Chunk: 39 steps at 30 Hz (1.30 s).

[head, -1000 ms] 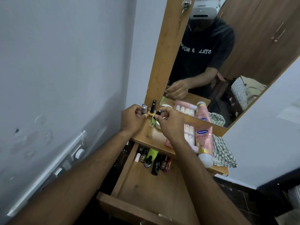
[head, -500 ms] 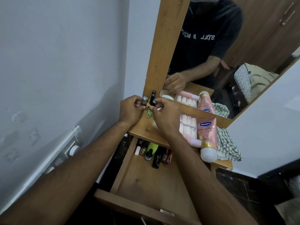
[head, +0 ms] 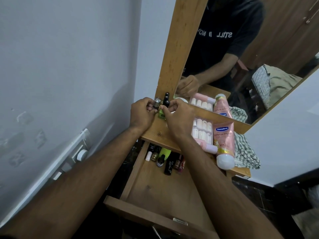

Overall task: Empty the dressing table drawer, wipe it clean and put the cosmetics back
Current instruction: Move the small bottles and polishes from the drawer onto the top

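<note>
Head view: the wooden drawer (head: 162, 190) stands pulled out below the dressing table top (head: 156, 133), its floor mostly bare. A small cluster of cosmetics (head: 165, 159) lies at its far end, partly under the table's edge: a white stick, a gold-capped bottle, a lime-green tube, a dark dropper bottle, a black tube and some reddish items.

Both hands meet at the back left corner of the table top, beside the mirror frame (head: 174, 54). The left hand (head: 142, 114) pinches a small silver-capped bottle (head: 156, 104) between thumb and fingertips. The right hand (head: 179, 116) is curled, its fingertips closed at a black bottle (head: 166, 101) and a green item (head: 162, 116) under it; which of the two it actually grips cannot be told.

Farther right on the top lie a pack of press-on nails (head: 202, 130), a pink Vaseline tube (head: 224, 144) with its white cap toward the front, and a checked cloth (head: 246, 150) at the right edge.

Compared with half a second ago, the hands are at the same corner on the same bottles, and the drawer's contents lie unchanged; the camera has tipped slightly down, showing less of the mirror.
</note>
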Available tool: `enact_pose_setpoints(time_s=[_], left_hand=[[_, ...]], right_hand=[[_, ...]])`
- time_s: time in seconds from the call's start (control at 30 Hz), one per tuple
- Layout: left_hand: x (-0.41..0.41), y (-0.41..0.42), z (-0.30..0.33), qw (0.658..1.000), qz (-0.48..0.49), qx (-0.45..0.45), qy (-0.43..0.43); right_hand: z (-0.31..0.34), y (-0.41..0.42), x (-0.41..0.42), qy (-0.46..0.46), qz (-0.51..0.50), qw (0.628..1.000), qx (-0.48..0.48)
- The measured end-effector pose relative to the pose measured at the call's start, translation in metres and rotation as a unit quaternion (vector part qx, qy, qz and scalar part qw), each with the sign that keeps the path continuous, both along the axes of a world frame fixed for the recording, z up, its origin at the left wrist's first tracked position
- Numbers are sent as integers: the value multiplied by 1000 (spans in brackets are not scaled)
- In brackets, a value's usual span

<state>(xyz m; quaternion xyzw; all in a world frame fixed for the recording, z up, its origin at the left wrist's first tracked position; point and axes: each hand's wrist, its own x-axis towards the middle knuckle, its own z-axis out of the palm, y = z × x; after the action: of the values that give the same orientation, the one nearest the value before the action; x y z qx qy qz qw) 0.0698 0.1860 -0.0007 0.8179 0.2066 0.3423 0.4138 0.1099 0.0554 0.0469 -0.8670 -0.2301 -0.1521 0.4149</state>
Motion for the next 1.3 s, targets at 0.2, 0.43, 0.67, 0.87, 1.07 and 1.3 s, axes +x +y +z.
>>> enact_pose_setpoints(time_s=[0.2, 0.43, 0.67, 0.87, 1.07, 1.3], left_hand=[[-3, -1, 1, 1000, -2, 17, -7], [-6, -4, 3, 1000, -2, 26, -2], [-30, -23, 4, 999, 19, 32, -35], [-68, -69, 4, 993, 12, 107, -45], [-92, -97, -1, 991, -32, 129, 9], [-109, -113, -15, 982, -40, 173, 65]], right_hand=[[0, 1, -1, 15, -1, 1000, 3], [5, -22, -30, -89, 34, 993, 65], [-39, -98, -92, -99, 112, 988, 45], [-85, -132, -85, 100, 117, 973, -173], [-96, -126, -77, 151, 63, 956, -245], [-90, -103, -74, 150, 41, 958, -243]])
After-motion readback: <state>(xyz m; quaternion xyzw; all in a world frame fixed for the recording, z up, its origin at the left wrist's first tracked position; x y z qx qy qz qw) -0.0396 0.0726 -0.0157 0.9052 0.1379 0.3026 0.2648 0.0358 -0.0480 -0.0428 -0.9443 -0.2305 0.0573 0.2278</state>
